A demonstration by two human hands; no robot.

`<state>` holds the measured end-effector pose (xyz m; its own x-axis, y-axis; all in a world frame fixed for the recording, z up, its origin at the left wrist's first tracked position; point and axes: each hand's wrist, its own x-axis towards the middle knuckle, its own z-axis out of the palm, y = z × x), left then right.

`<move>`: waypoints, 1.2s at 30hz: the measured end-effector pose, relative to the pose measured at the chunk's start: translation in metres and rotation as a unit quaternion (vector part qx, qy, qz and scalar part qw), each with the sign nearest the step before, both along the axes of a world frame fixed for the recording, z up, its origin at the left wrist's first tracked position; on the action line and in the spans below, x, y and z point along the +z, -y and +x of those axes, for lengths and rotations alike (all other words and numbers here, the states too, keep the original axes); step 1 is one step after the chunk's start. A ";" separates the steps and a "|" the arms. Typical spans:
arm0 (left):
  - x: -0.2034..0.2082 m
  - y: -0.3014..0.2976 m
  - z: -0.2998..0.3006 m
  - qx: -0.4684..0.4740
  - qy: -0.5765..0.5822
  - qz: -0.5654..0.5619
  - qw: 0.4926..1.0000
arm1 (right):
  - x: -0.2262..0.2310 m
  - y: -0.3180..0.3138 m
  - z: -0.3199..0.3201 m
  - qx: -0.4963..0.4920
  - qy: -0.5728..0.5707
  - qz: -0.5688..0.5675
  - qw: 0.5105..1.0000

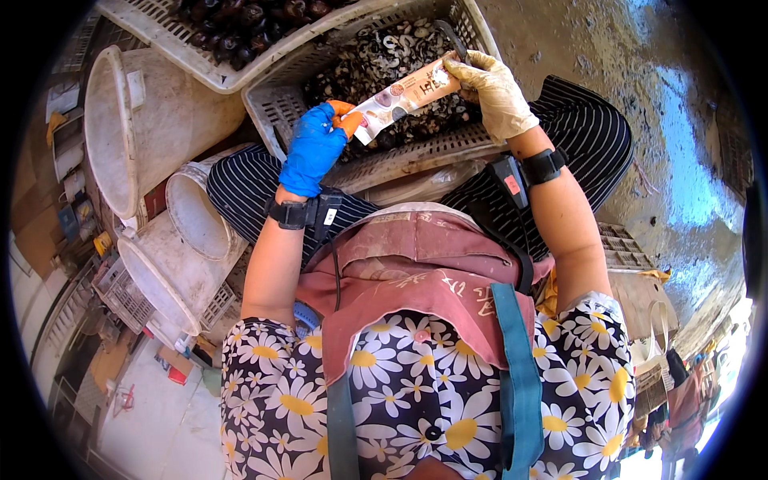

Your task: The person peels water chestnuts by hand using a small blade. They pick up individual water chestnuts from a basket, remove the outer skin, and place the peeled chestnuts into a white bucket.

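Observation:
A long, narrow printed packet (412, 94), pale orange and white, stretches between my two hands above a crate. My left hand (312, 148), in a blue glove with orange covers on the fingertips, pinches its lower left end. At the upper right end, my right hand (496, 92) in a cream glove has its fingers closed on the packet. A dark curved piece (453, 38) shows beside the right fingertips; whether that hand also holds it, I cannot tell. Beneath the packet, the white plastic crate (400, 162) contains a mass of dark and whitish shell-like pieces (352, 64).
Another white crate (172, 52) with shiny dark brown shellfish-like things (240, 32) adjoins at the upper left. White buckets (104, 132) lie tilted along the left. My striped knees (588, 120) flank the crate. Wet floor (680, 152) spreads on the right.

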<state>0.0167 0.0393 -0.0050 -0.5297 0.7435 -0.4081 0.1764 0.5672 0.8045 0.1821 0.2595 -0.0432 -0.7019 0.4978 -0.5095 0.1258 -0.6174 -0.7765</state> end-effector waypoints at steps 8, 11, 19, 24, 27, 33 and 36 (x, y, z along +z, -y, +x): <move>0.017 -0.004 0.001 0.038 0.001 0.020 0.999 | 0.006 0.002 -0.002 0.005 -0.004 -0.005 1.000; 0.015 0.000 -0.002 0.040 -0.012 0.023 0.999 | 0.009 0.003 -0.003 0.016 -0.003 -0.003 1.000; 0.016 -0.002 -0.011 0.079 -0.034 0.034 0.996 | 0.009 0.004 -0.003 0.051 0.019 0.020 0.998; 0.020 -0.002 -0.014 0.088 -0.043 0.020 0.995 | 0.006 0.008 -0.003 0.076 0.056 0.067 0.993; 0.016 0.000 -0.019 0.085 -0.056 0.037 0.994 | 0.004 0.005 -0.001 0.135 0.070 0.080 0.985; 0.013 0.000 -0.021 0.082 -0.051 0.036 0.995 | 0.003 0.008 -0.002 0.145 0.099 0.119 0.977; 0.015 -0.004 -0.022 0.084 -0.040 0.040 0.995 | -0.005 0.009 -0.002 0.153 0.108 0.176 0.966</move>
